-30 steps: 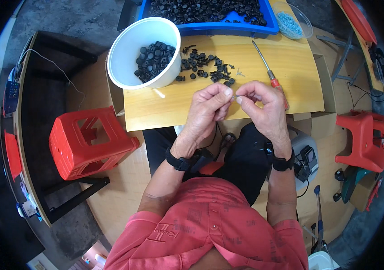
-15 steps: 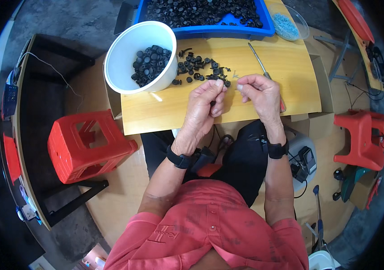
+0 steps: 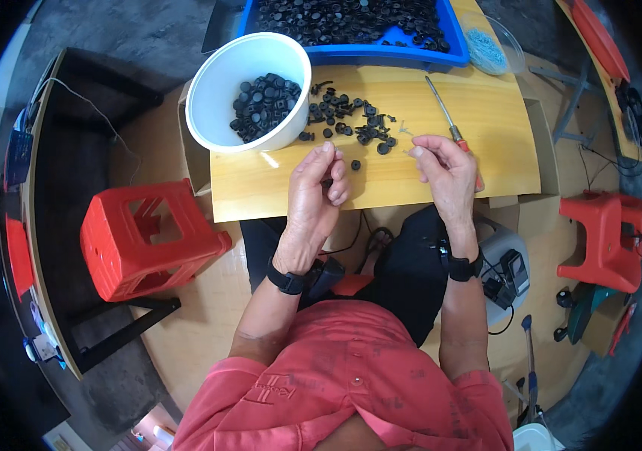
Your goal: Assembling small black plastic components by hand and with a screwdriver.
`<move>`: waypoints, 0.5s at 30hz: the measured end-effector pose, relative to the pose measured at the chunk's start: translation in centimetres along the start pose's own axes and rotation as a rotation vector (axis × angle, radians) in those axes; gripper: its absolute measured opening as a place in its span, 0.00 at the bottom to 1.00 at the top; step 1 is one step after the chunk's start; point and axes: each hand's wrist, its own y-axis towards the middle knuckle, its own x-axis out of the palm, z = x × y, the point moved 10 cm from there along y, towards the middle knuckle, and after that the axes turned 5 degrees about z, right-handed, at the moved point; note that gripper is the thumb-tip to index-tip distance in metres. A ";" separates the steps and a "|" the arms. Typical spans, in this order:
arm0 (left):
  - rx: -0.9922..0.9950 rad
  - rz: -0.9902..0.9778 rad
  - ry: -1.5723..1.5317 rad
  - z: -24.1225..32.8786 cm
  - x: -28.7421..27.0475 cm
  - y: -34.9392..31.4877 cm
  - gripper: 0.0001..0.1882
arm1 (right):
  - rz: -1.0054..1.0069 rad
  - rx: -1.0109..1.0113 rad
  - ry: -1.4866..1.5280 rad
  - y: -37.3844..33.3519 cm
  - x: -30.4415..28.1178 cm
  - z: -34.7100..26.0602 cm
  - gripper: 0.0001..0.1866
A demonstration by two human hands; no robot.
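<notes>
Where both hands met a moment ago, the left hand (image 3: 319,188) fingers now curl around a small black part (image 3: 326,183) while the right hand (image 3: 443,161) has drawn aside, fingers pinched together near the screwdriver (image 3: 449,124)

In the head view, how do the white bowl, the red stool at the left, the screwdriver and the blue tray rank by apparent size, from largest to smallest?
1. Blue tray, although the picture's top edge cuts it off.
2. Red stool, about as big; fisheye bending and its lower position make the order with the tray unsure.
3. White bowl.
4. Screwdriver, thin and partly behind the right hand.

Both forearms reach forward. The left hand (image 3: 319,188) is curled, fingers bent together; the right hand (image 3: 441,169) pinches thumb to forefinger.
</notes>
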 end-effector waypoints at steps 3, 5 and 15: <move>0.013 0.025 -0.044 0.6 -0.7 -0.5 0.10 | -0.003 -0.008 0.017 -1.3 0.8 -1.3 0.06; 0.027 0.033 -0.055 0.9 -1.2 -0.8 0.09 | -0.035 -0.001 0.015 -2.0 1.7 -1.1 0.06; 0.066 0.027 -0.116 1.6 -3.3 -2.8 0.07 | -0.188 -0.049 -0.027 -4.4 6.2 -2.0 0.07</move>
